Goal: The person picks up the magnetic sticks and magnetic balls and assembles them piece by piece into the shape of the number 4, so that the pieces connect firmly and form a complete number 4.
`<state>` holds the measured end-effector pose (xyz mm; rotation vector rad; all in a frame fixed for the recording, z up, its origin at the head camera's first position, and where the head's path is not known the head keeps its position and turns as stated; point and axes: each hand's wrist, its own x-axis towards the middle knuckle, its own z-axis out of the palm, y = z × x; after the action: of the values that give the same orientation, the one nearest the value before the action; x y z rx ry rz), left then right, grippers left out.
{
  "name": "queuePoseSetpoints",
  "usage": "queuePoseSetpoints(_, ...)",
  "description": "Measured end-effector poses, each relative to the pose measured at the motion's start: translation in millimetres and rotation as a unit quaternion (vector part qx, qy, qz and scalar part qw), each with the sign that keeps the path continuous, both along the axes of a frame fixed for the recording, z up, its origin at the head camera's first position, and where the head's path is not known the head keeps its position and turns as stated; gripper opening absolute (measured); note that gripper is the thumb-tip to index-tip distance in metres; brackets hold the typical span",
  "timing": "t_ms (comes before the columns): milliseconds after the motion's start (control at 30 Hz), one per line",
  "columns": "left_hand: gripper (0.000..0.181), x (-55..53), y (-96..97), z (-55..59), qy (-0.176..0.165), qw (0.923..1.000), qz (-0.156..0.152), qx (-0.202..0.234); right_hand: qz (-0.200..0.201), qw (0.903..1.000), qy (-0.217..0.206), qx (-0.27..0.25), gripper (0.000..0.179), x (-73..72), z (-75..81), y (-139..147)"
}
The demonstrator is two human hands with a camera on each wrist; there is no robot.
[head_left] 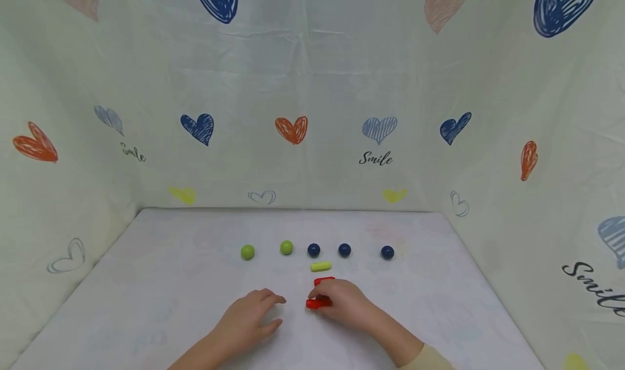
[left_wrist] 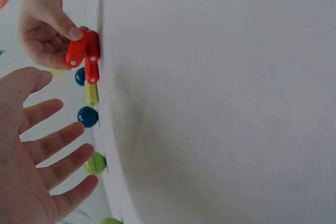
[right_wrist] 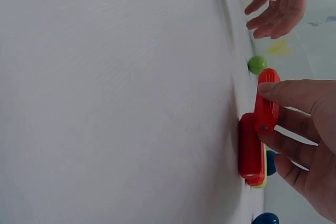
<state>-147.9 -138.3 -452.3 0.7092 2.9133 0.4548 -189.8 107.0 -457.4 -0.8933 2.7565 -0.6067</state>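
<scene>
My right hand (head_left: 344,303) pinches a small red elongated piece (right_wrist: 266,103) between thumb and fingers. It has ridges on its side and a pale dot at its end. Right beside it are two more red pieces: one nearer (right_wrist: 250,148), and one partly hidden behind (left_wrist: 91,72). In the head view the fingers cover part of the red pieces. A yellow-green piece (head_left: 320,266) of similar shape lies just beyond them. To the left, my left hand (head_left: 247,322) hovers with fingers spread and holds nothing, as the left wrist view also shows.
Across the white table (head_left: 161,283) runs a row of balls: a green ball (head_left: 247,252), another green ball (head_left: 286,247), then a dark blue ball (head_left: 314,250), a second blue ball (head_left: 344,250) and a third blue ball (head_left: 387,252). Heart-printed cloth (head_left: 332,77) surrounds the table's back and sides.
</scene>
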Motion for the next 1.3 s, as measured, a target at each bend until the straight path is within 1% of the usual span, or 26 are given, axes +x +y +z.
queuePoseSetpoints(100, 0.034, -1.5, -5.0, 1.5, 0.002, 0.9999, 0.015, 0.007, -0.003, 0.9998, -0.005, -0.018, 0.025, -1.6, 1.1, -4.7)
queuePoseSetpoints(167, 0.035, -2.3, -8.5, 1.7, 0.004, 0.9996, 0.024, 0.015, -0.007, 0.9993, -0.015, -0.032, 0.024, -2.4, 1.3, -7.9)
queuePoseSetpoints(267, 0.034, -3.5, -14.0, 2.8, 0.006, 0.9987, 0.037, 0.034, -0.016, 0.9979, -0.033, -0.054, 0.023, -3.7, 0.9, -13.1)
queuePoseSetpoints(367, 0.033, -6.0, -18.5, 4.6, 0.000, 0.9972, 0.051, 0.056, -0.023, 0.9963, -0.046, -0.069, 0.022, -5.6, 0.1, -18.9)
queuePoseSetpoints(500, 0.032, -10.9, -22.5, 9.0, -0.010, 0.9937, 0.079, 0.079, -0.023, 0.9953, -0.048, -0.081, 0.023, -9.0, -1.2, -26.7)
queuePoseSetpoints(633, 0.031, -17.8, -26.5, 12.2, 0.001, 0.9900, 0.107, 0.092, -0.025, 0.9941, -0.039, -0.099, 0.024, -13.1, -3.3, -34.6)
queuePoseSetpoints(800, 0.031, -27.3, -32.4, 14.1, 0.018, 0.9860, 0.127, 0.107, -0.031, 0.9907, -0.024, -0.130, 0.023, -17.8, -4.5, -43.5)
queuePoseSetpoints(967, 0.031, -35.8, -38.1, 14.5, 0.018, 0.9804, 0.137, 0.140, -0.039, 0.9853, -0.031, -0.164, 0.024, -20.5, -1.6, -50.5)
queuePoseSetpoints(1133, 0.033, -44.2, -42.9, 12.7, 0.014, 0.9705, 0.150, 0.189, -0.055, 0.9773, -0.052, -0.198, 0.027, -21.7, 1.8, -57.8)
queuePoseSetpoints(1300, 0.035, -51.2, -47.9, 9.1, 0.027, 0.9619, 0.156, 0.223, -0.069, 0.9698, -0.079, -0.220, 0.028, -25.4, 3.9, -66.3)
